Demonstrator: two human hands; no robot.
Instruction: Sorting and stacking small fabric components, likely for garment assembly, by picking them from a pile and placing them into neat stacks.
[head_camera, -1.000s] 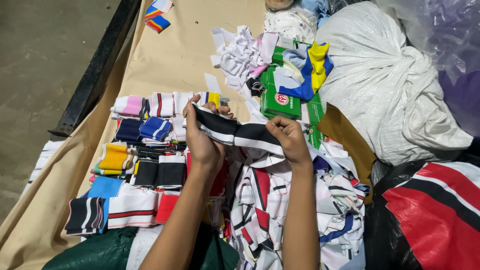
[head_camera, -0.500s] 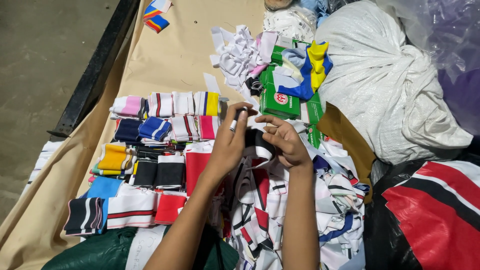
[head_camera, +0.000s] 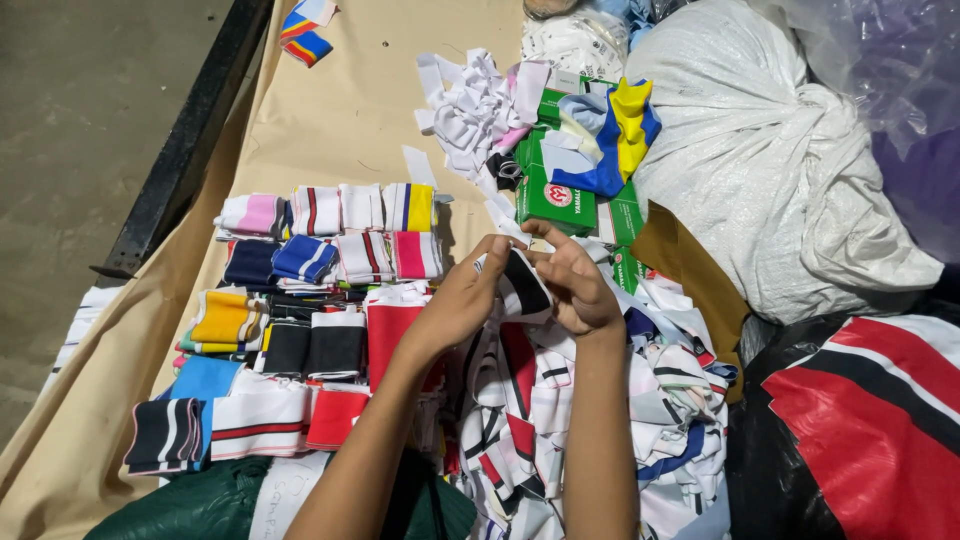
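Folding a black-and-white knit strip (head_camera: 522, 288) between both hands, just above the loose heap of striped strips (head_camera: 590, 420) at the near side of the tan-covered surface (head_camera: 330, 120). Left hand (head_camera: 462, 300) cupped along one side, its fingers pressed together against the fabric; right hand (head_camera: 575, 285) curled over the other side, fingers pinching the folded edge. Judged light, soft and limp, not slippery or fragile; best taken at the fold or at both ends, since a loose end would likely droop. Counted one strip in hand. Lay beside it, to the left, roughly sixteen folded bundles (head_camera: 330, 260) in about four rows, exact number hard to tell where they overlapped. Stood beyond them one pile of white scraps (head_camera: 475, 105), a few green boxes (head_camera: 550, 195), and one knotted white sack (head_camera: 760, 160).
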